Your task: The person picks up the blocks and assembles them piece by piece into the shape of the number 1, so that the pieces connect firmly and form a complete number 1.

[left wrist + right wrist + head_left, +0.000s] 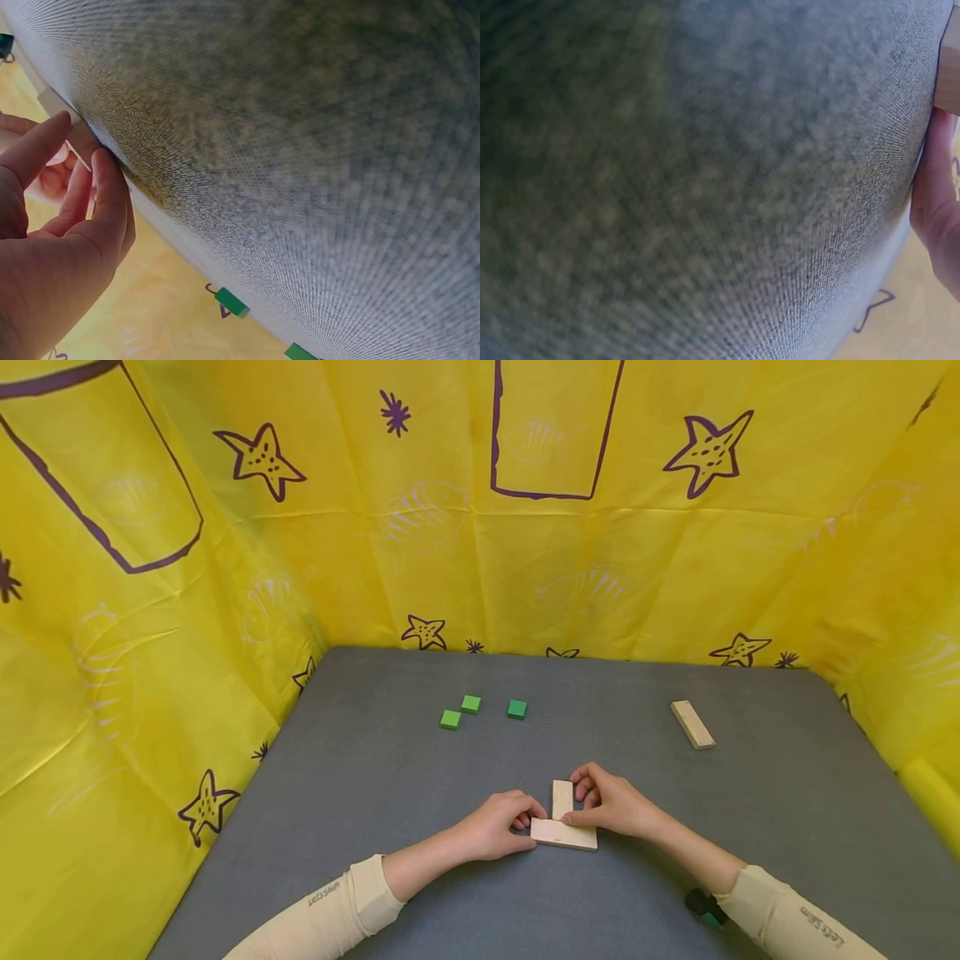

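Observation:
Two pale wooden blocks lie flat on the grey table, one a crosswise block (564,835), the other a lengthwise block (562,799) whose near end meets its far edge, like an upside-down T. At the crosswise block's left end, my left hand (498,827) pinches it between thumb and curled fingers; the left wrist view shows this hand (71,232) close up. My right hand (618,802) curls along the lengthwise block's right side, its thumb by the joint, fingers near the far end. In the right wrist view only a thumb (935,180) and part of a block (949,71) show.
Farther back lie two light green square tiles (471,703) and a darker green tile (517,709). A third wooden block (693,724) lies at the right. Beside the right sleeve sits a black-and-green object (707,908), partly covered. Yellow patterned cloth (465,568) hangs around the table.

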Demonstrator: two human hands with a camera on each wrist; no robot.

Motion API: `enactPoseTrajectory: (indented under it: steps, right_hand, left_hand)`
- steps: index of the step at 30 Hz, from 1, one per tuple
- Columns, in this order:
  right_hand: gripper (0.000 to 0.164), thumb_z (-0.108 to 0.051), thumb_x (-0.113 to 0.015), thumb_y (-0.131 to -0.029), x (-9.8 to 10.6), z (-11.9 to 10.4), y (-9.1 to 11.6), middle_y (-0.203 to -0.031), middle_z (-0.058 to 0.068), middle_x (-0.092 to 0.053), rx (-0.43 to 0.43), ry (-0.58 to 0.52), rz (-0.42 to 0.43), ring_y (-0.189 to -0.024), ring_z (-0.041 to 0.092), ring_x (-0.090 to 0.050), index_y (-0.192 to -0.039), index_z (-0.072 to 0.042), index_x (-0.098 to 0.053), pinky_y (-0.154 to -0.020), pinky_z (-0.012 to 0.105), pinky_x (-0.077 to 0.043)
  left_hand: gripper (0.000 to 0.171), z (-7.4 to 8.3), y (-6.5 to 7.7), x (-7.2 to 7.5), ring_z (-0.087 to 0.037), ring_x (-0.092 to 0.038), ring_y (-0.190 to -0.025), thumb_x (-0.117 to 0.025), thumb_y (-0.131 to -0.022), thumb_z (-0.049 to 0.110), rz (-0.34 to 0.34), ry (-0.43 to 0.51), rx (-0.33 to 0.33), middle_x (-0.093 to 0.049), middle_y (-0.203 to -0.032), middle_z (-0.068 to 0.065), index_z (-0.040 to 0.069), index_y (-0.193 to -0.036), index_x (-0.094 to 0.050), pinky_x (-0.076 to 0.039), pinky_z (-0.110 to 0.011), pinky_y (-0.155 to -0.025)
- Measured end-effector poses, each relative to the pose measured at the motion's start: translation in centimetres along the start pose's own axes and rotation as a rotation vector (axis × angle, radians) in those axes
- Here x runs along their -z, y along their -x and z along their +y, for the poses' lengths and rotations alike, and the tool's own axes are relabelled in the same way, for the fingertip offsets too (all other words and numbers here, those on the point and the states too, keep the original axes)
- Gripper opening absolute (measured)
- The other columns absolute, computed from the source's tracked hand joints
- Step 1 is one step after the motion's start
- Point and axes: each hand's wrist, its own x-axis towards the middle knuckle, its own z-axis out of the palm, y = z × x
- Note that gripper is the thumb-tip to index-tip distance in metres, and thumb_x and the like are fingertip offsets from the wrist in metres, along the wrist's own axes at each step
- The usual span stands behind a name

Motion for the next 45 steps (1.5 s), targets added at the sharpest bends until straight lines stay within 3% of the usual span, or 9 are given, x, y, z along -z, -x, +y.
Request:
enactPoseTrajectory:
  steps: [22, 33, 45]
  right_hand:
    - [0.055, -0.027, -0.082, -0.079, 0.2, 0.1, 0.1, -0.094, 0.006, -0.057, -0.042, -0.038, 0.028, -0.076, 0.012, -0.057, -0.116, 0.000, -0.051, -0.067, 0.023, -0.046]
    - [0.053, -0.024, -0.081, -0.081, 1.5, 0.1, -0.1, -0.109, 0.010, -0.061, -0.056, -0.031, 0.098, -0.092, 0.022, -0.057, -0.119, 0.000, -0.053, -0.076, 0.028, -0.048]
    - [0.053, -0.026, -0.079, -0.083, 3.5, 1.1, 0.0, -0.115, 0.014, -0.062, -0.112, -0.060, 0.180, -0.099, 0.027, -0.057, -0.122, -0.001, -0.054, -0.072, 0.031, -0.048]
  left_hand:
    - [0.026, 0.0, 0.3, -0.2, -0.007, -0.055, -0.084, -0.076, -0.083, 0.003, -0.002, 0.015, -0.006, -0.060, -0.095, -0.001, 0.004, -0.107, -0.066, -0.048, -0.017, -0.076]
    - [0.026, -0.1, 0.3, -0.3, -0.004, -0.055, -0.083, -0.076, -0.083, 0.006, -0.005, 0.013, 0.028, -0.058, -0.094, 0.003, 0.006, -0.108, -0.067, -0.048, -0.015, -0.077]
    - [0.026, 0.0, 0.1, -0.2, -0.005, -0.054, -0.083, -0.076, -0.083, 0.005, 0.001, 0.006, 0.022, -0.058, -0.094, 0.003, 0.006, -0.107, -0.067, -0.047, -0.016, -0.076]
